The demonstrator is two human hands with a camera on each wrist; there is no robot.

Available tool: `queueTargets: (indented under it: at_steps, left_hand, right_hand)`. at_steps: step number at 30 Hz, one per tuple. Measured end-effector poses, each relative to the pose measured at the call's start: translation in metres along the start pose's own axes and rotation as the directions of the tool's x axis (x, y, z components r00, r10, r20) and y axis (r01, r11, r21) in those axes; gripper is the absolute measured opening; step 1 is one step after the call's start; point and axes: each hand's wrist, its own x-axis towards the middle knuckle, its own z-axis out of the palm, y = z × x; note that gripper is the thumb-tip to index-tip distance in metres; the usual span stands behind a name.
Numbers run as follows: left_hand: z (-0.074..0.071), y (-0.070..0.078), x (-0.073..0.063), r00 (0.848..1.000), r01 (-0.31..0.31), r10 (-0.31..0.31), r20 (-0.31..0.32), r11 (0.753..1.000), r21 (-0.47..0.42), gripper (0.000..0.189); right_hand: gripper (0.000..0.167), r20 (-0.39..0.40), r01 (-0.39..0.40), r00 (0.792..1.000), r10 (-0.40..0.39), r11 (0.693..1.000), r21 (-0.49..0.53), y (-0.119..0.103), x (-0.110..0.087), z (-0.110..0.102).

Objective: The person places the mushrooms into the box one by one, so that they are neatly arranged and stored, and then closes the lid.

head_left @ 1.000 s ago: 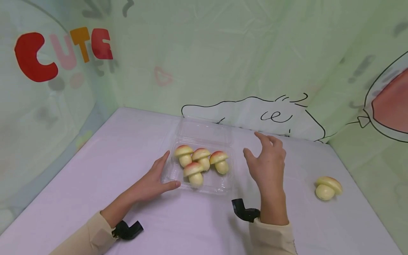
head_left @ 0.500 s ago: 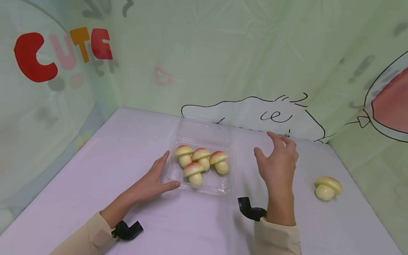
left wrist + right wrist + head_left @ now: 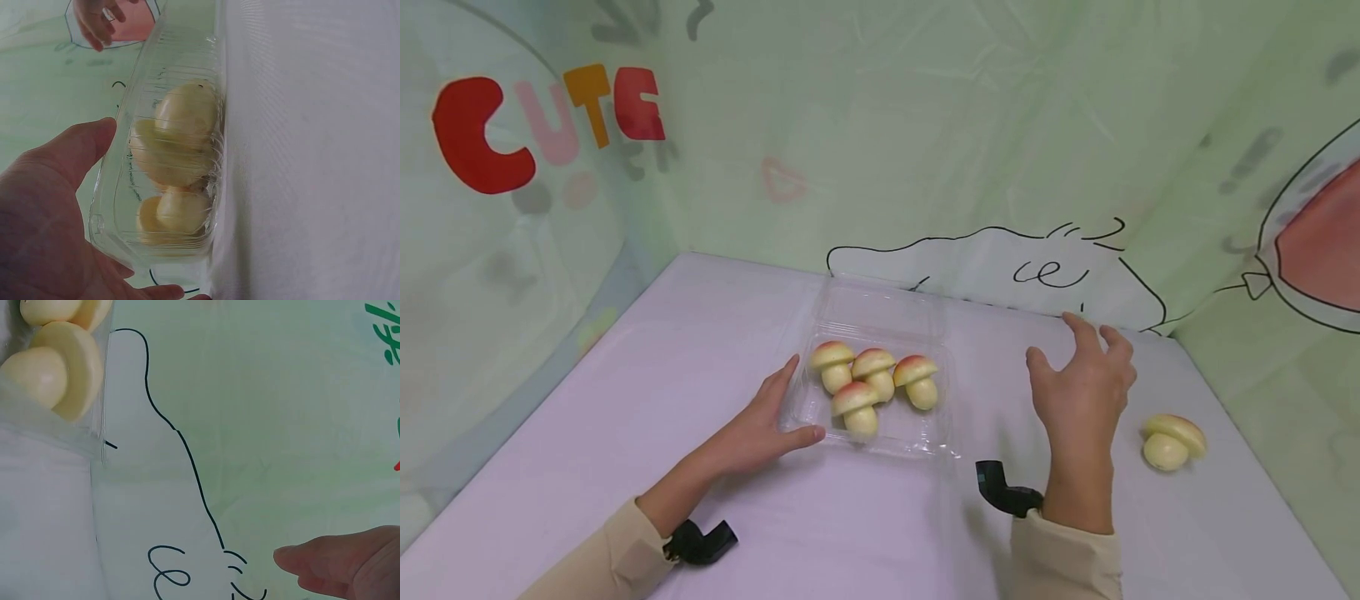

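A clear plastic clamshell box lies on the table with its lid tipped back. Inside are several mushroom-shaped pieces, pale yellow with reddish caps. My left hand is spread at the box's left side and front corner, thumb along the near rim; the left wrist view shows the thumb right at the clear wall. To the right of the box, my right hand hovers with fingers spread and nothing in them. Beyond it, one more mushroom-shaped piece lies on its side.
A pale lilac cloth covers the table. Green printed curtains rise along its back and sides. A black curved camera mount sits at each wrist, the right one low over the cloth.
My right hand has moved steadily to the right, away from the box and closer to the lone mushroom-shaped piece. My left hand and the box have stayed in place.
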Motion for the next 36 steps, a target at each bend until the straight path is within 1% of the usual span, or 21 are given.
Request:
queueTargets:
  at_steps: [15, 18, 20, 23, 26, 36]
  left_hand:
    - [0.0, 0.002, 0.0, 1.0, 0.009, -0.009, -0.002, 1.0, -0.005, 0.112]
    - [0.0, 0.002, 0.0, 1.0, 0.006, -0.006, -0.002, 1.0, -0.003, 0.112]
    - [0.0, 0.002, 0.001, 1.0, 0.003, -0.003, -0.002, 1.0, -0.001, 0.112]
    - [0.0, 0.002, 0.001, 1.0, 0.001, -0.001, -0.004, 1.0, 0.001, 0.113]
    - [0.0, 0.002, 0.001, 1.0, 0.0, 0.0, -0.005, 1.0, 0.004, 0.113]
    - [0.0, 0.003, -0.001, 1.0, 0.012, -0.012, -0.004, 1.0, 0.003, 0.112]
  right_hand:
    - [0.063, -0.028, -0.089, 0.996, 0.089, 0.996, 0.007, 0.019, 0.012, -0.011]
    - [0.063, -0.047, -0.105, 0.993, 0.105, 0.994, 0.015, 0.022, 0.013, -0.013]
    - [0.062, -0.076, -0.101, 0.992, 0.103, 0.994, 0.028, 0.025, 0.014, -0.014]
    - [0.06, -0.127, -0.091, 0.987, 0.097, 0.995, 0.046, 0.03, 0.016, -0.015]
    - [0.06, -0.162, -0.099, 0.981, 0.108, 0.993, 0.063, 0.034, 0.017, -0.016]
    - [0.06, -0.185, -0.186, 0.961, 0.205, 0.976, 0.113, 0.045, 0.023, -0.019]
